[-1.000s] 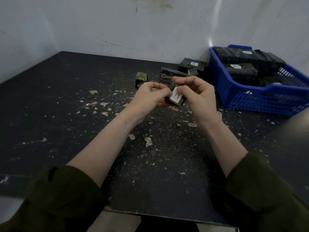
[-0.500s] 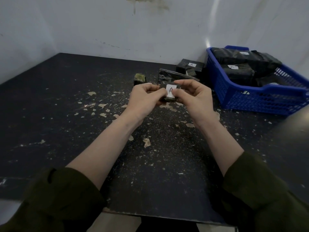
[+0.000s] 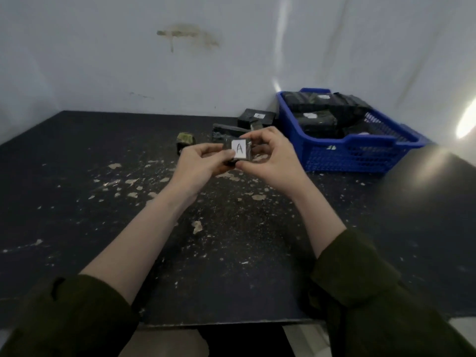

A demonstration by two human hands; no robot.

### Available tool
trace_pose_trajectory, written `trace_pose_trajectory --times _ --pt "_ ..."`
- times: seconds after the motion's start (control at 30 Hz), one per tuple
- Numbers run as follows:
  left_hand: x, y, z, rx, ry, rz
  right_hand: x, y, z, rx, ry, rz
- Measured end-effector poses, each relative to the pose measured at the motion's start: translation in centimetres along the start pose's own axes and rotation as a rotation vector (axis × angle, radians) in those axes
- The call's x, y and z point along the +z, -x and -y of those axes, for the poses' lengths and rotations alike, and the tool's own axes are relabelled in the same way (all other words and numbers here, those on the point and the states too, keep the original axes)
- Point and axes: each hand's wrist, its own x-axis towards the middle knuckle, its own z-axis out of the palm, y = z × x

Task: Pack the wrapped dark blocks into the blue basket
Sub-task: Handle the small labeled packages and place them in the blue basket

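Your bench [image 3: 77, 215] is a dark top set into a pale corner. The blue basket [image 3: 355, 157] stands at its back right corner, close to the wall, and holds several wrapped dark blocks [image 3: 318, 122], some with white labels facing up.

Dark green sleeves [image 3: 64, 318] cover your forearms at the near edge. Your left hand [image 3: 198, 166] and right hand [image 3: 274, 157] meet over the middle of the bench, toward the back edge. Both are clamped on one small wrapped block [image 3: 244, 157]. The left fingers pinch its left side. The right thumb sits under its lower edge and the right fingers curl over its top. The block is held up between them, to the left of the basket and apart from it, with its white label [image 3: 238, 150], marked A, turned to you.

Near the back edge, a labelled block [image 3: 257, 118] lies just beside the basket's left wall. A flat dark wrapped piece [image 3: 223, 131] lies in front and to the left of it, partly hidden by your fingers. Further left sits a small greenish lump [image 3: 184, 139]. Pale flakes [image 3: 197, 226] are scattered across the middle of the bench.
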Motion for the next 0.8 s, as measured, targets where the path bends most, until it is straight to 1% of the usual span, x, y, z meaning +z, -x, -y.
trace_pose_trajectory --times 0.07,0.13,0.2,0.3,0.37,0.43,0.53,0.6,0.7,0.8 --pt "1.2 0.3 -0.2 0.003 0.014 0.039 -1.6 1.0 -0.1 -0.075 0.102 -0.033" --pt "2.7 0.3 -0.5 0.005 0.006 0.073 -3.7 1.9 -0.3 -0.110 0.193 -0.046" --pt "4.6 0.1 -1.0 0.015 0.000 0.121 -6.5 2.5 -0.2 -0.086 0.291 -0.053" --pt "8.2 -0.3 -2.4 0.058 -0.075 0.215 -11.0 3.0 -0.1 -0.041 0.395 -0.071" --pt "10.6 -1.1 -3.4 0.096 -0.130 0.275 -13.8 2.9 -0.2 -0.018 0.441 -0.107" --pt "12.9 -2.3 -4.0 0.163 -0.211 0.295 -16.5 2.3 -0.5 0.025 0.480 -0.153" --pt "15.7 -4.7 -4.4 0.294 -0.388 0.296 -20.6 0.7 -1.8 0.142 0.544 -0.210" --pt "17.0 -6.4 -4.5 0.350 -0.524 0.308 -23.0 -0.5 -3.3 0.219 0.601 -0.216" --pt "18.5 -9.5 -4.1 0.427 -0.735 0.327 -25.1 -2.8 -5.8 0.298 0.705 -0.153" --pt "19.1 -12.8 -3.5 0.501 -1.015 0.378 -25.3 -5.4 -8.0 0.336 0.772 -0.030"
